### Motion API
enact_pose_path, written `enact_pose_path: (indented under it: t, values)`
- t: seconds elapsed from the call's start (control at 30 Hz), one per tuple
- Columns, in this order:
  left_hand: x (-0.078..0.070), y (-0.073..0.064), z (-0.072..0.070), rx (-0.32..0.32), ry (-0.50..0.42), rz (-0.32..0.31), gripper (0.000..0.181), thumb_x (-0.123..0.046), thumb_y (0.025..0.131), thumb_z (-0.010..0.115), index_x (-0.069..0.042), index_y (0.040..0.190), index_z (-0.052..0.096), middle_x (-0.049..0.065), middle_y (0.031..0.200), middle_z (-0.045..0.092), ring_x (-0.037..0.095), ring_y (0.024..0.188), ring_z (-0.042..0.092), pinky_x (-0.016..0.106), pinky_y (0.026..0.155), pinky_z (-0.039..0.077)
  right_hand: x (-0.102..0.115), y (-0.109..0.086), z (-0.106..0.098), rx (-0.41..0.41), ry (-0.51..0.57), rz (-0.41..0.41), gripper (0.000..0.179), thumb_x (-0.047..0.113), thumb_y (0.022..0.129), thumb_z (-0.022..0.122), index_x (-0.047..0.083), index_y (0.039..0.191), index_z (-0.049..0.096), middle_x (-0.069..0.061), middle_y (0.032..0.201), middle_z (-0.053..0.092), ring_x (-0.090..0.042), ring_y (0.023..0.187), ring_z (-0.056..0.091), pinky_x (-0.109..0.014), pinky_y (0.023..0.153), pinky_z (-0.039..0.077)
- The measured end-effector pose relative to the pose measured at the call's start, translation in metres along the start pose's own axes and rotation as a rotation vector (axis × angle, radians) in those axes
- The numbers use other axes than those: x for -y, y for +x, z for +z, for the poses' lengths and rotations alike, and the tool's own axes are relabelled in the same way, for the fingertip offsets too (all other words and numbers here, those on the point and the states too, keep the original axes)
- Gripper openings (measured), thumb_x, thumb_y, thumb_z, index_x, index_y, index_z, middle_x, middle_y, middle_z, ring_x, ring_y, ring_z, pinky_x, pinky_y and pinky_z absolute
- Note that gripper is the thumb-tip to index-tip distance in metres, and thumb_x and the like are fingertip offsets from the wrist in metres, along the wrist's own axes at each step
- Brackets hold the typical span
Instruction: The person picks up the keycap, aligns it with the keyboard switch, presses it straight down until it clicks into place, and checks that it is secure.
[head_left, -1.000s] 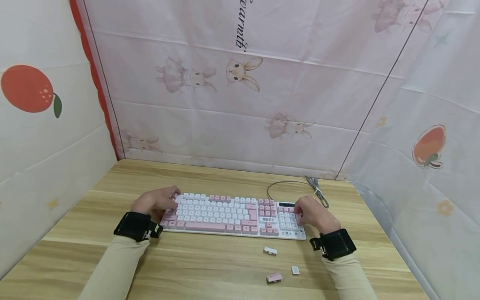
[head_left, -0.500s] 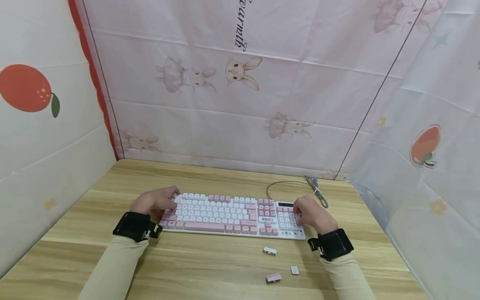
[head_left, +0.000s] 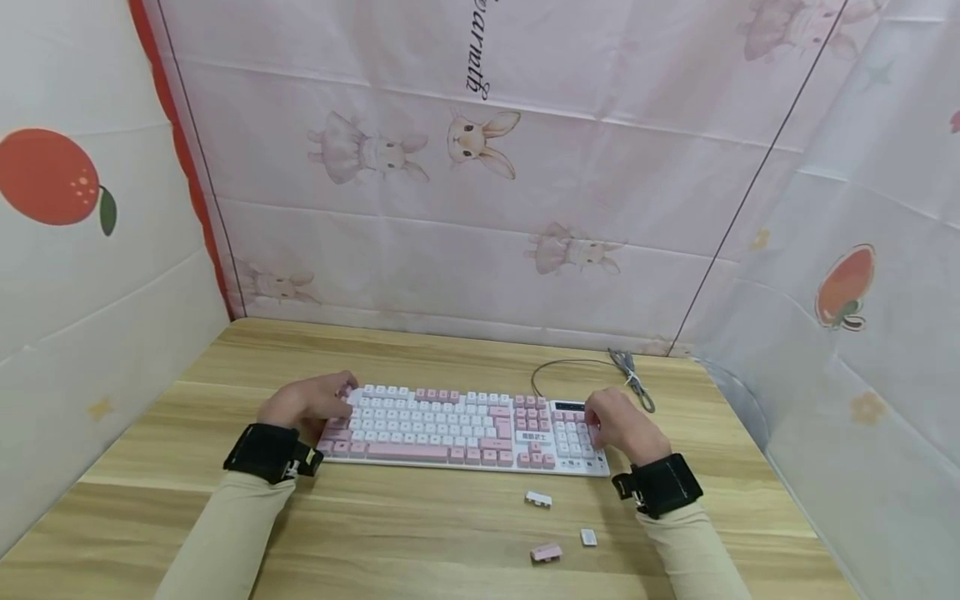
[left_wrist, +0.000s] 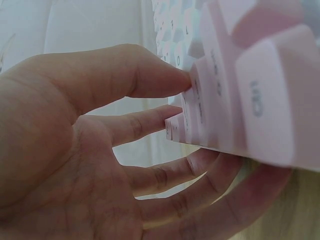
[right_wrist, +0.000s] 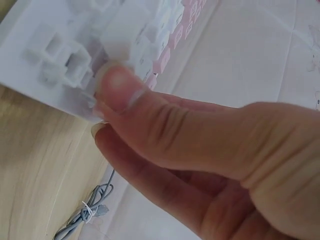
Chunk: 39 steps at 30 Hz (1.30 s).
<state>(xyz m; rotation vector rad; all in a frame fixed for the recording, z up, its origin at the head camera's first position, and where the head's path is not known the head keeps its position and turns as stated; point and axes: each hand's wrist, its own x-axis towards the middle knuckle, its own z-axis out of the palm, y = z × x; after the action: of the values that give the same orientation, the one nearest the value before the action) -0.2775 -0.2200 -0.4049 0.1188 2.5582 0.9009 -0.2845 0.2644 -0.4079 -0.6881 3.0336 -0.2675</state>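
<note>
Keyboard, one, pink and white, on the wooden desk between my two hands.
Left hand (head_left: 307, 400): grips the left end of the keyboard (head_left: 427, 429), thumb on the keys, other fingers reaching past the edge, some tips hidden. Right hand (head_left: 626, 423): pinches the right edge at the number pad, thumb uppermost, forefinger tip at the rim; bare key sockets (right_wrist: 77, 65) just beside the thumb. Loose keycaps, three, on the desk (head_left: 397, 525) nearer me than the keyboard: long white keycap (head_left: 538, 499), pink keycap (head_left: 546, 552), small white keycap (head_left: 588, 537). Cable (head_left: 630, 375), grey, bundled, beyond the keyboard's right end.
</note>
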Motion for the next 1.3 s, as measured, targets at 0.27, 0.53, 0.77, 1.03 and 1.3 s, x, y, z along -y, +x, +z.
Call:
enact_pose_path:
  t: [0.27,0.53,0.77,1.03,1.3]
  values:
    - [-0.001,-0.002,-0.002,0.006,0.005,0.014,0.056,-0.009,0.093,0.06,-0.001,0.145,0.04,0.031,0.139,0.046,0.035,0.105,0.059,0.043,0.072,0.06,0.002,0.0,-0.002,-0.013,-0.015,0.001,0.026,-0.009,0.062,0.087,0.002,0.082,0.075,-0.006,0.078,0.068,-0.016,0.072,0.056,-0.03,0.067,0.052]
    - [-0.003,-0.003,-0.003,0.018,-0.011,0.001,0.057,-0.009,0.095,0.059,-0.002,0.147,0.038,0.029,0.134,0.048,0.032,0.098,0.062,0.043,0.07,0.061,0.005,0.0,-0.003,-0.009,-0.026,0.011,0.028,-0.011,0.061,0.087,0.0,0.084,0.075,-0.008,0.081,0.069,-0.018,0.075,0.058,-0.034,0.071,0.054]
    - [-0.002,-0.001,-0.001,0.013,-0.023,-0.011,0.054,-0.01,0.095,0.06,-0.003,0.144,0.04,0.028,0.133,0.049,0.034,0.099,0.061,0.043,0.068,0.061,0.008,-0.002,0.001,-0.04,-0.041,0.015,0.027,-0.016,0.061,0.083,0.0,0.08,0.073,-0.008,0.077,0.067,-0.018,0.07,0.056,-0.032,0.066,0.053]
    - [-0.003,-0.002,-0.002,0.008,-0.02,-0.031,0.055,-0.012,0.095,0.06,-0.005,0.146,0.04,0.027,0.13,0.051,0.033,0.094,0.063,0.042,0.066,0.062,0.011,-0.002,0.001,-0.065,-0.05,0.014,0.029,-0.02,0.058,0.079,-0.001,0.078,0.071,-0.01,0.076,0.066,-0.019,0.068,0.057,-0.032,0.063,0.054]
    - [-0.001,0.0,0.0,0.013,-0.047,-0.039,0.054,-0.011,0.095,0.06,-0.005,0.145,0.04,0.027,0.128,0.051,0.033,0.094,0.063,0.043,0.066,0.062,0.013,-0.003,0.003,-0.052,-0.045,0.037,0.03,-0.018,0.06,0.082,0.0,0.08,0.07,-0.01,0.078,0.065,-0.019,0.07,0.055,-0.032,0.065,0.053]
